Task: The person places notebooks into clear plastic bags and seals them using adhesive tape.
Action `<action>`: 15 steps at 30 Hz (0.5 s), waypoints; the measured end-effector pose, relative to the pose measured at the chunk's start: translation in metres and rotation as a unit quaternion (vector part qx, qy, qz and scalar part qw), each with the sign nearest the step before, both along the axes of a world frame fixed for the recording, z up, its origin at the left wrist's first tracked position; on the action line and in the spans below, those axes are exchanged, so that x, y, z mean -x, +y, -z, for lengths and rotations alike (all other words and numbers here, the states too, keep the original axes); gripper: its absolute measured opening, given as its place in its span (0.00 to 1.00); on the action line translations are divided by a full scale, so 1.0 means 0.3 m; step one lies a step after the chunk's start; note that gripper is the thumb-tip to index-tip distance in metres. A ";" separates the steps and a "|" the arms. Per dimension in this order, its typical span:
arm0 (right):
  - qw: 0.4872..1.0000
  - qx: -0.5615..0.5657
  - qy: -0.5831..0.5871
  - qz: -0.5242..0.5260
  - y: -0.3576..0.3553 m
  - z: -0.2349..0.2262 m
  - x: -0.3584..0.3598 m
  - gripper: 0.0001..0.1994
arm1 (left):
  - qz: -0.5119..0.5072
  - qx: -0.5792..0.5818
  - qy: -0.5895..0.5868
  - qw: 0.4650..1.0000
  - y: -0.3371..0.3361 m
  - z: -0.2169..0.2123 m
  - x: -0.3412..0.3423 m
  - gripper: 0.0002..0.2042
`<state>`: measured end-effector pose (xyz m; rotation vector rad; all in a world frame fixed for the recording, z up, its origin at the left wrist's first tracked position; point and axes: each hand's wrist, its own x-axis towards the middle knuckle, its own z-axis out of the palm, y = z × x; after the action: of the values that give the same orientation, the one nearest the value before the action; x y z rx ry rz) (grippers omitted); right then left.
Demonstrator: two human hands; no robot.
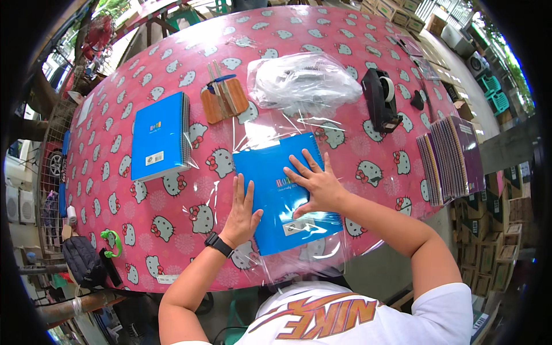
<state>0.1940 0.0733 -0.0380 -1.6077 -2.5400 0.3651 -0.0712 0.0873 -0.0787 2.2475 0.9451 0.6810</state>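
A blue spiral notebook [276, 221] lies in front of me with a clear plastic sheet [322, 253] around it, reaching past its top and bottom edges. My right hand [316, 184] rests flat on its cover, fingers spread. Along the left edge of the notebook, my left hand [241, 213] lies with its fingers stretched out and a dark watch [219, 244] on the wrist. Neither hand grips anything. Farther left sits a stack of blue spiral notebooks [162, 135].
Beyond the notebook stand a wooden holder [223, 100] with scissors, a crumpled clear plastic bag [302, 80] and a black tape dispenser [379, 100]. Purple spiral notebooks [454, 158] are stacked at the right edge. A pink cat-patterned cover [187, 247] spans the table. A dark bag [85, 261] is at left.
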 end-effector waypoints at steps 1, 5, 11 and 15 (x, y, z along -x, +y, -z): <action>1.000 -0.011 -0.013 0.011 -0.002 -0.006 0.019 0.57 | 0.000 0.007 0.000 1.000 0.000 -0.009 -0.007 0.36; 0.999 0.009 -0.012 0.038 -0.003 -0.010 0.057 0.58 | 0.027 -0.083 0.212 0.973 0.021 -0.093 -0.088 0.33; 0.997 0.017 0.010 0.073 -0.009 -0.020 0.063 0.65 | 0.005 -0.103 0.297 0.949 0.044 -0.141 -0.209 0.37; 0.995 0.010 0.012 0.098 -0.092 -0.015 0.057 0.63 | -0.019 -0.069 0.318 0.945 0.066 -0.169 -0.242 0.38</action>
<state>0.1767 0.0456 -0.0334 -1.8296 -2.3410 0.3868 0.0014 0.1070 -0.0279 2.6381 1.2670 0.0109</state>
